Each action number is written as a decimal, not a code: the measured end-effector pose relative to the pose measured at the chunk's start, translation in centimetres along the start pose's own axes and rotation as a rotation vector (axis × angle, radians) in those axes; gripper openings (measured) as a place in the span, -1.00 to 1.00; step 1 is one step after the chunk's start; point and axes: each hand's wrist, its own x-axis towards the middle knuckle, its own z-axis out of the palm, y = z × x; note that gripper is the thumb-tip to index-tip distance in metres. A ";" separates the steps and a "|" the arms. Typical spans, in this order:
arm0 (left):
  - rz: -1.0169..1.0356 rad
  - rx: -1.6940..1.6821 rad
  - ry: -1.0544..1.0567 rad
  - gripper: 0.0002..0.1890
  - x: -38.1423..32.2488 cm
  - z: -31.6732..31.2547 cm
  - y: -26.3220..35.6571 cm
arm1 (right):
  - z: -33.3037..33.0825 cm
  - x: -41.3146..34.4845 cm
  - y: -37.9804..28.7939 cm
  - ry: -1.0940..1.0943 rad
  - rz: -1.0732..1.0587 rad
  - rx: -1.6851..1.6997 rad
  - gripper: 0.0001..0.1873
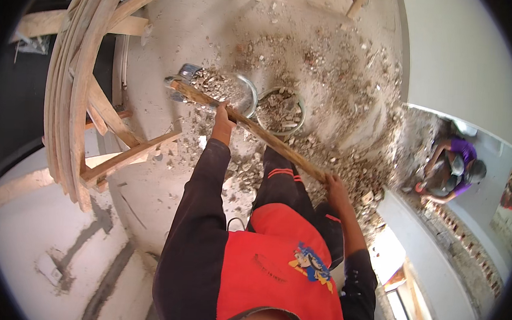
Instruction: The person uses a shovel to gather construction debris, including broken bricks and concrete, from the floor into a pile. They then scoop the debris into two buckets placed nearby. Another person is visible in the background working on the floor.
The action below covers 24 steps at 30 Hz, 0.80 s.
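Note:
My left hand [224, 119] is closed around the middle of a long wooden handle [274, 142]. My right hand [336, 192] grips the handle's near end, at the right. At the far left end is a dark metal blade [189, 71], partly hidden by the handle; whether it is a hoe or a shovel I cannot tell. Rubble [214, 83] lies beside the blade, against a round container with a pale rim [252, 91]. Touching or close to that container stands a round bucket [303, 114] holding broken rubble, just beyond my legs.
Loose rubble [362, 153] covers the floor right of the buckets. Curved-looking stacked timber boards [78, 83] and a wooden frame [128, 159] stand at left. At right, beyond a white wall edge [430, 250], a co-worker in a purple top [462, 148] crouches by broken brickwork [458, 229].

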 end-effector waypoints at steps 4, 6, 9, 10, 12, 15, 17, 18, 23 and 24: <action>0.094 0.043 -0.009 -0.79 -3.5 0.5 0.3 | 0.9 1.5 -0.6 0.021 0.060 -0.147 -0.64; 0.122 0.014 -0.036 -0.80 -4.3 -0.2 1.5 | 1.1 1.6 -1.6 0.058 0.058 -0.183 -0.70; 0.117 -0.028 -0.118 -0.80 -6.2 0.1 1.6 | -0.3 0.2 -3.1 -0.066 0.109 -0.177 -0.59; 0.115 -0.033 -0.151 -0.80 -6.1 -0.2 1.4 | -0.7 -0.8 -3.5 -0.074 0.104 -0.128 -0.60; 0.118 0.136 -0.226 -0.80 -8.5 1.6 -1.5 | -2.2 -4.0 -3.3 -0.072 0.134 -0.037 -0.61; 0.066 0.183 -0.199 -0.79 -9.6 2.1 -5.7 | -5.1 -9.4 -4.6 -0.115 0.254 0.028 -0.63; -0.066 0.221 -0.177 -0.77 -10.9 2.5 -9.7 | -5.8 -13.6 -4.5 -0.065 0.346 0.080 -0.65; -0.079 0.300 -0.204 -0.76 -13.5 3.9 -12.4 | -6.2 -15.7 -4.2 -0.079 0.414 0.112 -0.67; -0.279 0.621 -0.341 -0.80 -14.4 4.8 -25.0 | -3.7 -25.1 -2.3 -0.085 0.680 0.390 -0.65; -0.320 0.688 -0.349 -0.81 -15.3 5.5 -27.7 | -2.9 -26.6 -2.3 -0.092 0.707 0.452 -0.64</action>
